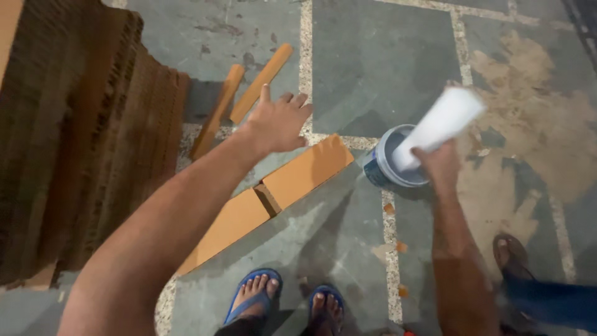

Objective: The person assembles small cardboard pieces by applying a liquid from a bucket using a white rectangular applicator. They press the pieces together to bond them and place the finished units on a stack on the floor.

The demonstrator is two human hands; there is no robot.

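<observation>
Here, the right hand [440,163] grips a white rolled tube [440,124] over a blue-and-white plastic bucket [387,163] at the right.
The left hand [278,121] is spread open and empty above the far end of a flat orange cardboard strip [273,193]; beside it lie two narrow wooden slats [245,99]. The tube looks light and crushable, best held mid-length; blur hides its material.
</observation>
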